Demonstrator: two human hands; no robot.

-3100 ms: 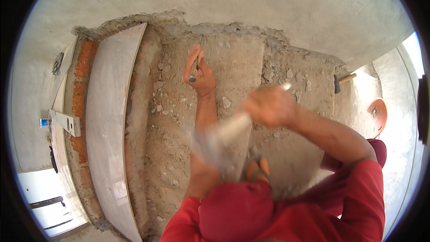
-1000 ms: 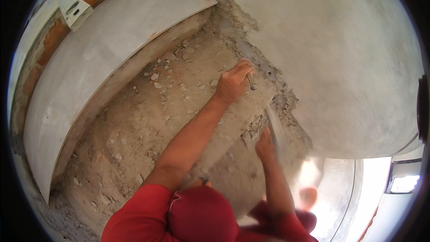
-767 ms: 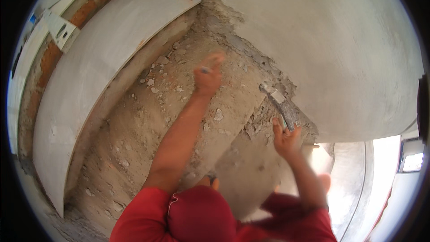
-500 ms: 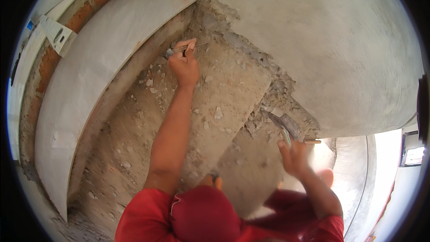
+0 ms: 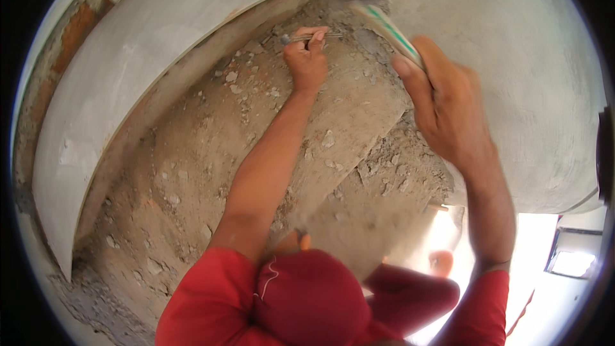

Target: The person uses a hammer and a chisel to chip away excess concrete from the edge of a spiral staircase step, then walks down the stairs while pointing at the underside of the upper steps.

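My left hand (image 5: 306, 64) is closed around a thin metal chisel (image 5: 332, 35), held low and nearly flat beside the broken edge of the plaster (image 5: 370, 43). Part of the chisel lies hidden inside the fingers, and where its tip rests is hard to make out. My right hand (image 5: 453, 102) grips a hammer (image 5: 392, 33) with a pale, green-striped handle. The hammer is raised above and to the right of my left hand, its dark head smeared by motion.
A curved pale panel (image 5: 128, 57) runs along the left, with exposed brick (image 5: 67, 35) beyond it. Loose rubble (image 5: 230, 77) lies scattered over the dusty surface below my hands. A smooth plastered wall (image 5: 512, 77) fills the right. Bright light comes from the lower right.
My right hand has swung the hammer up and leftward from the rubble at the lower right. My left hand with the chisel appears farther up and right, as the whole view has shifted.
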